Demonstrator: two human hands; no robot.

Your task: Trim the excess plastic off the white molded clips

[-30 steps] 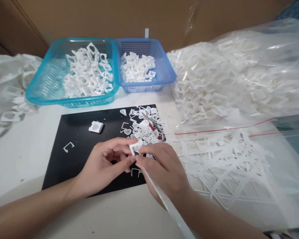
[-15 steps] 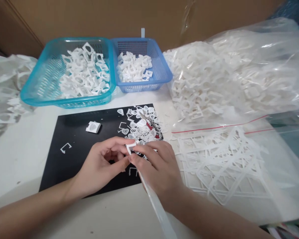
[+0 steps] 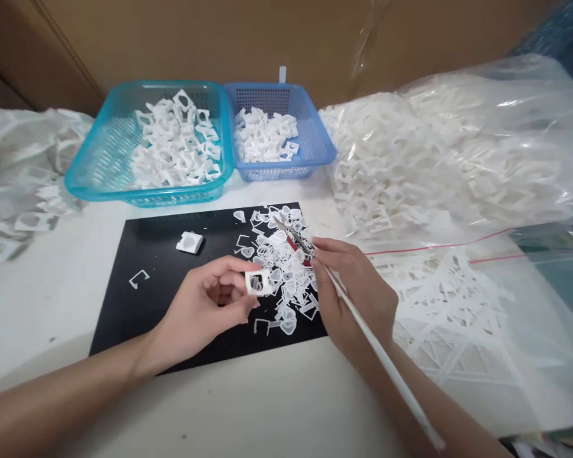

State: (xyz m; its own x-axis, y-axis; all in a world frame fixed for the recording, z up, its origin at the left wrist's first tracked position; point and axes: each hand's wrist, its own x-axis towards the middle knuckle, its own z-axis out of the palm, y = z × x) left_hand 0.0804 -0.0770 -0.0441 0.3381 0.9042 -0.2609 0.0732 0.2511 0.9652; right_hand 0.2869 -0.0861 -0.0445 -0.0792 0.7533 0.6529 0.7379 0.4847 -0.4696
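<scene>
At the far left, a heap of white parts [image 3: 23, 222] is cut off by the frame edge; beside it stands a teal basket [image 3: 148, 197] of similar parts. A loose white part [image 3: 191, 242] lies on the black mat [image 3: 124, 312] on the desk [image 3: 248, 407]. The left hand [image 3: 207, 299] pinches a white workpiece [image 3: 267, 283] above the mat; half a second earlier the right fingers met it there, whereas now they stand clear. What shows inside its opening is hard to make out. Behind is a blue basket [image 3: 291, 165]. Scraps [image 3: 289, 283] previously screened by the right hand are now exposed, with a red-handled tool [image 3: 293, 243] partly obscured among them. The right hand [image 3: 356, 289], shifted rightward beside this tool, grips a long white rod [image 3: 386, 362], its front end hard to discern. This hand now covers part of the white lattice strips [image 3: 444, 312]; the clear bag [image 3: 401, 165] behind runs beyond the right edge.
</scene>
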